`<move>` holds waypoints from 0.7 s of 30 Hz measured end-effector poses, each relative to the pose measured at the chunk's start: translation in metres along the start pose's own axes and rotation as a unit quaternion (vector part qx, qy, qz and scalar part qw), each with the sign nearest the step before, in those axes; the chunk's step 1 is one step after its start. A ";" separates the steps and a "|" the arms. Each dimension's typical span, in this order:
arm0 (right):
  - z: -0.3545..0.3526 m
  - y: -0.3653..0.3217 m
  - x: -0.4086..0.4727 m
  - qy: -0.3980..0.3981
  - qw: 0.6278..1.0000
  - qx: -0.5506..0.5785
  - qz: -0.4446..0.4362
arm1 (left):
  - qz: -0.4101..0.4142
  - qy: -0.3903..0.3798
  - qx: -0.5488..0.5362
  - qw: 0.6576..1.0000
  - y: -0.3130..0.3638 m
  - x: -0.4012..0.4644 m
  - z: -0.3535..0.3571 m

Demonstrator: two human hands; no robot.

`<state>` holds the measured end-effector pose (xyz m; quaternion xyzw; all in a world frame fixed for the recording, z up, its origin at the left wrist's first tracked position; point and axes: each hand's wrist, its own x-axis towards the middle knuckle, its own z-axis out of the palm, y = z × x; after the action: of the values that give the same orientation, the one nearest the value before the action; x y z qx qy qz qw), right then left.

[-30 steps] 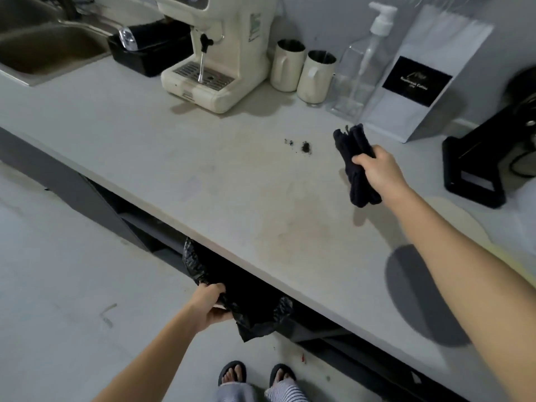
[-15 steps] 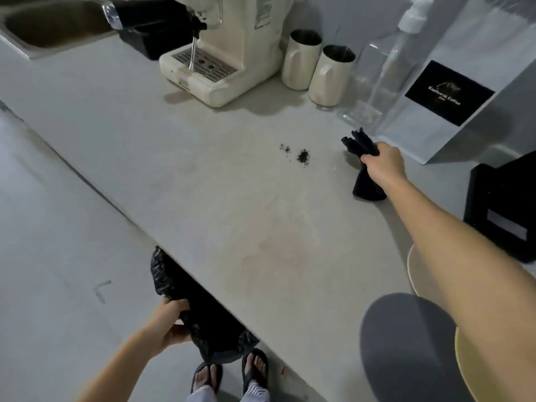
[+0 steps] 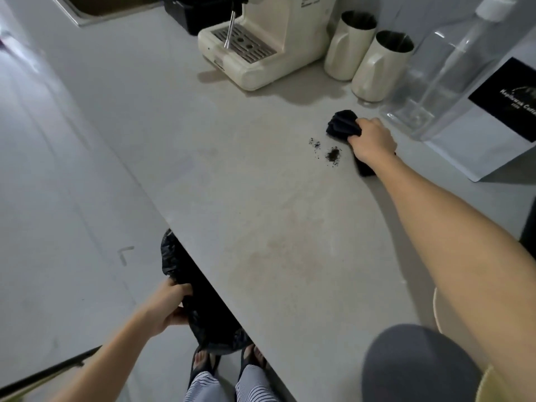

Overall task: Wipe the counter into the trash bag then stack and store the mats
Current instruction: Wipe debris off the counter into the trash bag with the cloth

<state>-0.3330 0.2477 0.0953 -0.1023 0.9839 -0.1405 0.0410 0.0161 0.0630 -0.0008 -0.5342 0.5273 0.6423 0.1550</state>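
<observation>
My right hand (image 3: 372,140) grips a black cloth (image 3: 343,125) and presses it on the grey counter (image 3: 261,227), just right of a small pile of dark coffee grounds (image 3: 332,154). Below the counter's front edge my left hand (image 3: 168,304) holds the rim of a black trash bag (image 3: 203,309), which hangs partly hidden under the counter. A round grey mat (image 3: 417,364) lies at the near right, overlapping a cream mat (image 3: 443,320) and a yellow mat (image 3: 496,385), all partly covered by my right arm.
A cream espresso machine (image 3: 269,39) stands at the back, with two cream jugs (image 3: 368,53) to its right. Further right stand a clear pump bottle (image 3: 441,82) and a white coffee bag (image 3: 499,111). A sink (image 3: 95,7) is at the far left.
My right hand has brought the cloth down from the air onto the counter beside the grounds. The left hand keeps its hold on the bag under the edge. The camera has leaned in closer.
</observation>
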 end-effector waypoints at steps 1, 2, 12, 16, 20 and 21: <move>0.001 -0.004 -0.001 -0.006 1.000 0.002 -0.013 | 0.002 -0.002 0.001 1.000 0.000 0.000 0.000; 0.002 -0.008 -0.004 -0.012 1.000 0.002 -0.027 | 0.003 -0.005 0.002 1.000 0.000 0.000 0.000; 0.027 -0.064 -0.055 -0.045 0.986 -0.027 -0.160 | 0.012 -0.032 0.009 0.999 -0.003 0.004 -0.007; 0.033 -0.088 -0.088 -0.066 0.980 -0.009 -0.188 | 0.020 -0.045 0.009 0.999 -0.005 0.006 -0.011; 0.043 -0.112 -0.125 -0.084 0.975 0.008 -0.207 | 0.029 -0.050 0.015 0.998 -0.007 0.007 -0.015; 0.045 -0.119 -0.135 -0.088 0.974 0.011 -0.211 | 0.035 -0.053 0.017 0.998 -0.009 0.007 -0.017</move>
<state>-0.1740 0.1527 0.0927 -0.3189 0.9312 -0.1470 0.0975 0.0288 0.0492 -0.0091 -0.4782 0.5475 0.6656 0.1689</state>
